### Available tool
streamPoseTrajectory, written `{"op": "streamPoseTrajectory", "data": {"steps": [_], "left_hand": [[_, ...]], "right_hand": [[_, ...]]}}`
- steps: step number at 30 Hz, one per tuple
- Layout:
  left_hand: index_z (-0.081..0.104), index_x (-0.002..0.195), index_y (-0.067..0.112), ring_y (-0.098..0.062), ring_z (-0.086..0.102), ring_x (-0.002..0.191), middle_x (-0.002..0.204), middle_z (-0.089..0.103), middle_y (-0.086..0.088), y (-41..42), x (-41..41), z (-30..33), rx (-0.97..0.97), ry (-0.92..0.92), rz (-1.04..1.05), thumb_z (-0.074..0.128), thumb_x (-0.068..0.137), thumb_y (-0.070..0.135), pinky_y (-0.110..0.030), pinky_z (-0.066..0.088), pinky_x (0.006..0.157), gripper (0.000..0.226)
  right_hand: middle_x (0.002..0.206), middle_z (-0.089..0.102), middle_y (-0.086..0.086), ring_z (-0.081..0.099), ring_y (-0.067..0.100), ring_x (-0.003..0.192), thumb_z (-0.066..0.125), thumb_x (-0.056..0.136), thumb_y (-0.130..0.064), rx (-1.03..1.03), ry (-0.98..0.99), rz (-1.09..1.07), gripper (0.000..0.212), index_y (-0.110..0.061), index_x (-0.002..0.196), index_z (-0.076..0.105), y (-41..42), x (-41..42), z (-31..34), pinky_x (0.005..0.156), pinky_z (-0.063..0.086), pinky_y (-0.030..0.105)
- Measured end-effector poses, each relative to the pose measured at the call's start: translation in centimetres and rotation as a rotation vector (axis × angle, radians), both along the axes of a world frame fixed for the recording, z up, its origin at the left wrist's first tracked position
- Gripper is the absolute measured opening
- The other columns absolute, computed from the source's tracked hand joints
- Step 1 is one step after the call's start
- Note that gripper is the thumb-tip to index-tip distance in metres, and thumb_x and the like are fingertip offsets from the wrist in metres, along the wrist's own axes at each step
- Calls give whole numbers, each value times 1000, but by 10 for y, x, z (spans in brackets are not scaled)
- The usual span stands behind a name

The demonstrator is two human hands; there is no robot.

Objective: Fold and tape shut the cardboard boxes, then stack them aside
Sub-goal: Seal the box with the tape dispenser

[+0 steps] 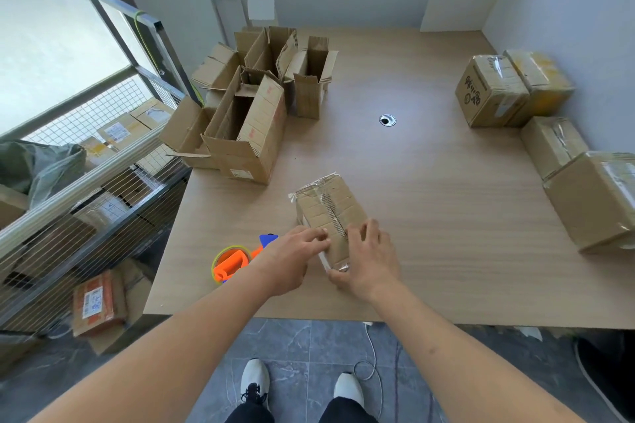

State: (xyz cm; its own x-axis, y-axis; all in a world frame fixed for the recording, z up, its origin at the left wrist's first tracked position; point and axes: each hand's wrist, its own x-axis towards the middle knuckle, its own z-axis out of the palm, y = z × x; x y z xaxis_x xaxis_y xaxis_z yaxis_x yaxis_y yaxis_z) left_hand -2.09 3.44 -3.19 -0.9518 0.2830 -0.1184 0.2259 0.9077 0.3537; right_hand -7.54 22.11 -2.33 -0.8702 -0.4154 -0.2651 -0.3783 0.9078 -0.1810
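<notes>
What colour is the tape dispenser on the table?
Orange and blue tape dispenser, seen in the head view.

A round metal cable grommet (387, 120) is set in the light wooden tabletop (429, 182); white shoes (254, 379) are seen on grey floor tiles (302, 340).

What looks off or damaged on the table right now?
Nothing damaged or spilled. The box under both hands sits skewed to the table edge, with wrinkled tape along its seam. The open boxes at the far left are jumbled, flaps splayed. The taped boxes on the right sit side by side, unstacked.
</notes>
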Motion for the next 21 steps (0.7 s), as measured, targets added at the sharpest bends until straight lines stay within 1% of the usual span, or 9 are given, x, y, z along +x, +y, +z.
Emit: {"op": "streamPoseTrajectory", "data": {"steps": [3, 5, 9, 13, 15, 16, 18, 19, 21], "left_hand": [[51, 148, 22, -25, 45, 136, 150, 46, -1, 0, -5, 7, -16, 41, 35, 58, 87, 0, -39, 49, 102, 66], [50, 149, 23, -28, 39, 144, 156, 42, -4, -1, -11, 8, -4, 63, 99, 61, 89, 3, -44, 44, 110, 64], [42, 155, 27, -28, 16, 156, 168, 23, -2, -12, -21, 0, -30, -10, 183, 59, 94, 8, -48, 28, 122, 66], [43, 155, 27, -26, 11, 157, 169, 18, 1, -19, -9, -10, -6, -41, 158, 54, 103, 25, -43, 23, 125, 53], [40, 156, 29, -21, 6, 158, 170, 13, 2, -21, -1, -9, 28, -56, 190, 57, 102, 36, -41, 21, 126, 56], [39, 156, 30, -20, 4, 158, 170, 11, 3, -22, 3, -9, 27, -62, 202, 58, 100, 44, -41, 20, 126, 61], [33, 158, 33, -19, 2, 157, 170, 7, 4, -25, 8, -7, -12, -77, 205, 62, 93, 59, -38, 16, 127, 75], [31, 159, 36, -19, 3, 156, 170, 6, 4, -25, 10, -6, -44, -77, 205, 63, 89, 65, -37, 16, 126, 82], [30, 158, 39, -24, 10, 153, 170, 8, 2, -25, 13, -7, -97, -48, 221, 64, 86, 69, -40, 24, 124, 85]], "right_hand": [[154, 19, 15, 19, 40, 148, 79, 76, -52, 64, -8, 132, 88, -24, 146, 35, 13, -15, -1, 124, 19, 45], [164, 12, 10, 7, 36, 155, 77, 85, -37, 66, -25, 185, 83, -27, 152, 30, 24, -26, -1, 126, 14, 45], [171, 4, 0, 8, 32, 156, 59, 92, 2, 28, -4, 215, 79, -33, 155, 28, 39, -34, 4, 119, 31, 44], [158, 21, 11, 29, 33, 140, 60, 90, 2, -9, 76, 112, 79, -39, 153, 35, 40, -33, 7, 104, 45, 41], [152, 27, 12, 33, 32, 135, 62, 89, 0, -15, 115, 109, 81, -40, 154, 34, 33, -36, 3, 104, 44, 38], [155, 26, 12, 31, 32, 138, 61, 91, -1, -14, 128, 126, 81, -40, 156, 32, 28, -39, 0, 111, 39, 39], [163, 16, 15, 17, 35, 150, 56, 94, -5, 5, 127, 174, 81, -40, 160, 22, 20, -47, -7, 126, 16, 43], [167, 7, 15, 6, 35, 155, 55, 95, -6, 10, 98, 187, 84, -39, 161, 16, 16, -50, -10, 128, 6, 44], [170, -11, 11, -11, 32, 157, 53, 95, -7, 16, 12, 206, 88, -38, 163, 4, 11, -58, -13, 128, -2, 43]]}}
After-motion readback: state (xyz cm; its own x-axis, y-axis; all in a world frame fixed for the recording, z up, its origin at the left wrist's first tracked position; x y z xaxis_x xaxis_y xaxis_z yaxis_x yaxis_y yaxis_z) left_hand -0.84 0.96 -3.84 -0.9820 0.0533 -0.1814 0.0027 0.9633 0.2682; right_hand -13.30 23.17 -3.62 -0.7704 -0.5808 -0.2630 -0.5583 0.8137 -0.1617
